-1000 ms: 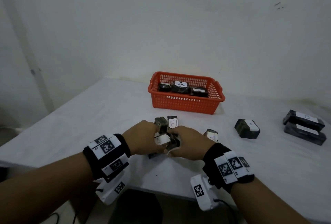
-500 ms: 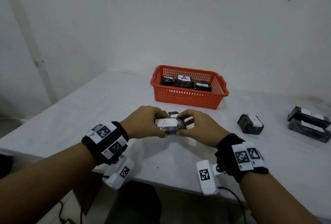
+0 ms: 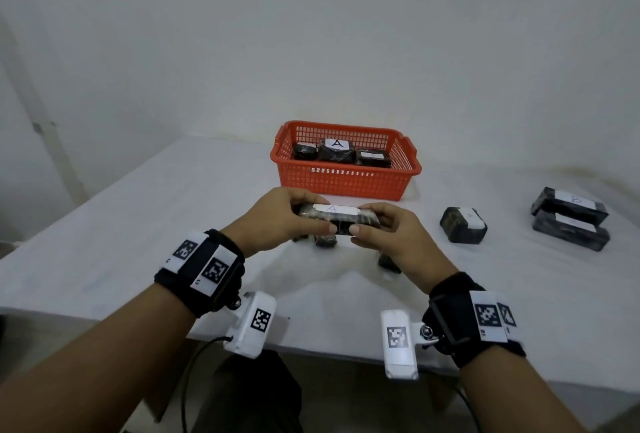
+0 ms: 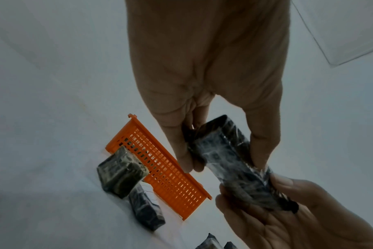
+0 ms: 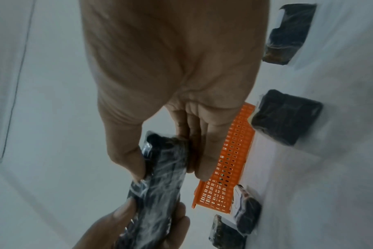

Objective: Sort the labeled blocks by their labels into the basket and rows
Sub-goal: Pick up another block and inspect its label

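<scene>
Head view: block (image 3: 330, 218) marked A pinched at either end, left hand (image 3: 280, 221) and right hand (image 3: 391, 235) both curled round it, held level above the table (image 3: 138, 224), short of the basket (image 3: 346, 183) with its A block already inside. Likely slips: glossy wrap sliding from the fingertips when one hand lets go; a drop onto the loose blocks (image 3: 325, 241) half hidden below; clipping the basket rim on the way in. Label readable only here, along with the lone block (image 3: 463, 230) and the row (image 3: 569, 219) at right. Left wrist view: underside of the held block, no label, thumb and fingers clamping its sides. Right wrist view: same grip from the other end, plus blocks by the basket wall.
</scene>
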Tool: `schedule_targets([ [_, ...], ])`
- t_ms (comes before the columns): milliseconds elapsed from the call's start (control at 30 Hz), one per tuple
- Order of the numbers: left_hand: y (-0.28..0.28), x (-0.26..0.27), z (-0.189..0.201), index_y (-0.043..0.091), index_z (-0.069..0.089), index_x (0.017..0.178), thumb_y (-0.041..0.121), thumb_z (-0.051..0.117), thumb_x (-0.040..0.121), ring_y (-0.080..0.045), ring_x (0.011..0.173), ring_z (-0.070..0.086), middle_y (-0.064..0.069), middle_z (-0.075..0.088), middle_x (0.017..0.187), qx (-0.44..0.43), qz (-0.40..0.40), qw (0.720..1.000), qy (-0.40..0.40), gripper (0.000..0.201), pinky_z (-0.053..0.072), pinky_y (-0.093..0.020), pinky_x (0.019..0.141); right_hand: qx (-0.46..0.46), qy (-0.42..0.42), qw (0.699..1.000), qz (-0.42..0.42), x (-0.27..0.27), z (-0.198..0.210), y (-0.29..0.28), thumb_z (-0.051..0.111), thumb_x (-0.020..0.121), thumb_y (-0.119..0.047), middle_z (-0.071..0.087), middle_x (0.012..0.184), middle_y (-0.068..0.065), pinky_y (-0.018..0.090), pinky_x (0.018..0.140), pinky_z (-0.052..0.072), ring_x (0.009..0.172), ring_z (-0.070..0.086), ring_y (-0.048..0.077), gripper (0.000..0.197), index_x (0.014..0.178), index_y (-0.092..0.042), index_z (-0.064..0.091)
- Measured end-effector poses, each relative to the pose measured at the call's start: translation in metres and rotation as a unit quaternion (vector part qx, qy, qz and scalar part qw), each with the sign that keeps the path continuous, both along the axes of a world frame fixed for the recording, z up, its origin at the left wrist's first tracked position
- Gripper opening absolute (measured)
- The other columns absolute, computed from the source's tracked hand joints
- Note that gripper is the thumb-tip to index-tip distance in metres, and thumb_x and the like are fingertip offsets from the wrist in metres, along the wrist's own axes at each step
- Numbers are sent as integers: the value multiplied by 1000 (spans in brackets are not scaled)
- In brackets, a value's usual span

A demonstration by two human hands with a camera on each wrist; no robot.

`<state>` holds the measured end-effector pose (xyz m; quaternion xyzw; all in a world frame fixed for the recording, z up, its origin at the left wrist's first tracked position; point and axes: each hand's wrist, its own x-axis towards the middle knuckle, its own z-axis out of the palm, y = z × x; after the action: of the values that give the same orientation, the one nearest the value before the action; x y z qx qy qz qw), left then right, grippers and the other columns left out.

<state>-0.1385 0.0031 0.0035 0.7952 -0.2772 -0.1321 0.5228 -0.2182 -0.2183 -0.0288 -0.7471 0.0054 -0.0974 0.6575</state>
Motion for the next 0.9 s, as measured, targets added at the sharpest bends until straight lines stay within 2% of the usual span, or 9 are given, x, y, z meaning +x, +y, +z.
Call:
schedule_targets([
  [67, -4, -3, -1, 18, 75, 115, 21, 87, 81, -12, 79, 70, -7, 79, 100, -22, -12, 1000, 17, 36, 56, -39, 83, 28, -15, 999, -17, -4, 1, 0, 77, 88, -2, 73, 113, 20, 36, 88, 63, 106, 73, 34, 30, 116, 5, 67],
  [133, -8, -5, -2, 17, 76, 114, 20, 84, 84, -14, 82, 70, -12, 78, 101, -40, -17, 999, 23, 31, 54, -37, 82, 37, -25, 999, -28, -6, 2, -2, 75, 90, -4, 73, 111, 23, 33, 83, 63, 101, 74, 34, 27, 114, 6, 68],
  [233, -12, -7, -4, 14, 78, 109, 17, 82, 87, -15, 80, 69, -17, 76, 99, -63, -13, 998, 17, 23, 53, -30, 75, 63, -22, 997, -25, -7, 3, -3, 74, 92, -5, 72, 114, 25, 36, 84, 63, 101, 74, 32, 29, 118, 6, 68],
  [333, -17, -8, -6, 8, 78, 110, 10, 80, 87, -3, 68, 67, 0, 75, 79, -75, -19, 997, 29, 22, 50, -14, 62, 86, -8, 996, -13, -7, 3, -4, 79, 85, -4, 70, 118, 23, 41, 92, 61, 105, 73, 30, 37, 119, 4, 66],
  [500, -19, -13, -9, 6, 76, 114, 10, 75, 92, 1, 68, 65, 7, 73, 81, -101, -42, 993, 35, 22, 48, -10, 62, 42, -22, 998, -50, -7, 1, -5, 93, 73, -19, 75, 111, 19, 48, 101, 57, 107, 72, 36, 42, 110, -8, 75],
  [600, -17, -17, -10, 3, 75, 113, 7, 71, 94, -6, 79, 71, -2, 77, 91, -115, -39, 992, 38, 20, 50, -12, 65, 78, -13, 996, -34, -8, 0, -4, 93, 72, -18, 73, 115, 25, 47, 102, 56, 109, 71, 40, 44, 110, -4, 74],
  [700, -15, -14, -14, 3, 75, 114, 7, 71, 94, -27, 98, 76, -14, 79, 105, -122, -21, 991, 47, 20, 57, -19, 77, 160, -1, 987, -13, -12, 1, -2, 85, 73, -12, 72, 118, 25, 40, 98, 59, 105, 74, 35, 53, 120, 4, 65],
  [800, -14, -12, -16, 5, 76, 115, 13, 76, 91, -34, 108, 74, -17, 77, 113, -136, -30, 987, 74, 25, 60, -35, 95, 197, -8, 980, -8, -16, -3, -2, 74, 88, -2, 74, 116, 25, 35, 97, 59, 106, 74, 35, 34, 119, 10, 65],
  [900, -16, -13, -20, 5, 76, 116, 19, 78, 89, -37, 111, 72, -20, 75, 116, -146, -41, 985, 86, 31, 56, -46, 103, 188, -6, 982, -25, -18, -6, -3, 71, 91, 1, 74, 115, 25, 32, 94, 60, 107, 74, 36, 28, 117, 9, 66],
])
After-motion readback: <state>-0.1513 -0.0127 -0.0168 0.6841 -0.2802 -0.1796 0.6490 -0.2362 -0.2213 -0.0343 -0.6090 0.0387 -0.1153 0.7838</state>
